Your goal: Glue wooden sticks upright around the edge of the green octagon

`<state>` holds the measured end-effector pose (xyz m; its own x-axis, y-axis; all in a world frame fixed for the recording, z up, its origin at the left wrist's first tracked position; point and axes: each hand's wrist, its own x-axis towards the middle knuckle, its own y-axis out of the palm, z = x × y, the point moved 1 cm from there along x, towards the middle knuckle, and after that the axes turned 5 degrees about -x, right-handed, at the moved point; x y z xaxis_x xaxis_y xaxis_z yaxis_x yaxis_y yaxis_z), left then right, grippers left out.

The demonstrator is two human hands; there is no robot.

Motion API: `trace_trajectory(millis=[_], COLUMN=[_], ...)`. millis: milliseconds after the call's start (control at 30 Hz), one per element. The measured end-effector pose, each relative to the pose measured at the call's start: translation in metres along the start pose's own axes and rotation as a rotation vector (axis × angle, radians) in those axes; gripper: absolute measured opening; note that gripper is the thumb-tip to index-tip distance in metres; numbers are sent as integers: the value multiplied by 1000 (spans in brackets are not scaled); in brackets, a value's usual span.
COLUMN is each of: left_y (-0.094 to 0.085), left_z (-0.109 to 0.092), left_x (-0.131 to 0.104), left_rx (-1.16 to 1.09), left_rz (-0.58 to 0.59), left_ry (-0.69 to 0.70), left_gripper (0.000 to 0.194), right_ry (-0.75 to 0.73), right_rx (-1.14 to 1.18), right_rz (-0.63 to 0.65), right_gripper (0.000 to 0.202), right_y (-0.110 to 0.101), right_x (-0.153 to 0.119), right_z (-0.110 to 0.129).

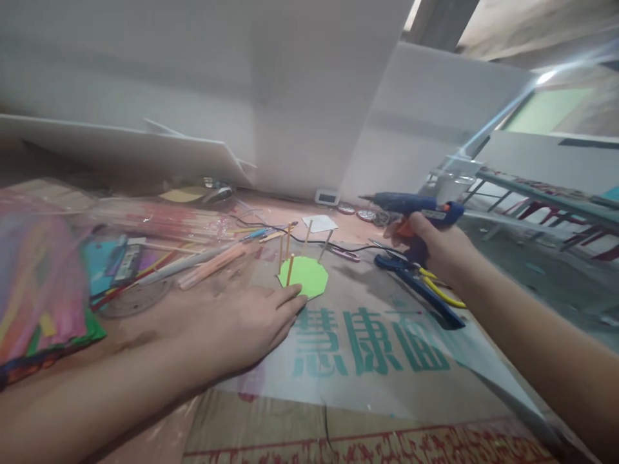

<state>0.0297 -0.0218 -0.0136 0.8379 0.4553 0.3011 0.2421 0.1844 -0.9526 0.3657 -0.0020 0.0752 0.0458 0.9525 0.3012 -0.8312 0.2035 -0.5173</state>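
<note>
A bright green, many-sided piece (309,277) lies on the printed sheet, with several thin wooden sticks (289,270) standing upright around its edge. My left hand (261,316) rests flat at its near left edge, fingertips touching it, fingers stretched and holding nothing. Raised to the right, my right hand (425,235) is wrapped round the handle of a blue glue gun (406,205). The gun's nozzle points left, above the table and behind the green piece. Its black cord (348,249) runs left behind the sticks.
Blue-handled pliers (425,290) and a yellow-handled tool (442,291) lie below my right hand. A white paper piece (320,223) and a small white device (327,196) sit behind. Pens, wrapped sticks and colourful strips (58,290) cover the left. White boards (300,96) stand behind.
</note>
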Motion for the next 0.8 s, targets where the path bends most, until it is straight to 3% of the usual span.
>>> trace_trajectory(millis=[200,400,567,800], left_y=[-1,-3,-1,-2], left_z=[0,0,1,0], left_x=[1,1,-1,-1], left_rx=[7,47,61,40], left_rz=[7,59,86,86], left_ry=[9,28,23,4], left_gripper=[39,39,35,37], right_ry=[62,129,168,239], right_rx=[-264,-350,-422,-677], right_rz=[-103,-56,29,137], right_gripper=[37,36,27,31], right_y=[8,42,63,62], right_x=[58,111,130,134], right_z=[13,-10,-40,-65])
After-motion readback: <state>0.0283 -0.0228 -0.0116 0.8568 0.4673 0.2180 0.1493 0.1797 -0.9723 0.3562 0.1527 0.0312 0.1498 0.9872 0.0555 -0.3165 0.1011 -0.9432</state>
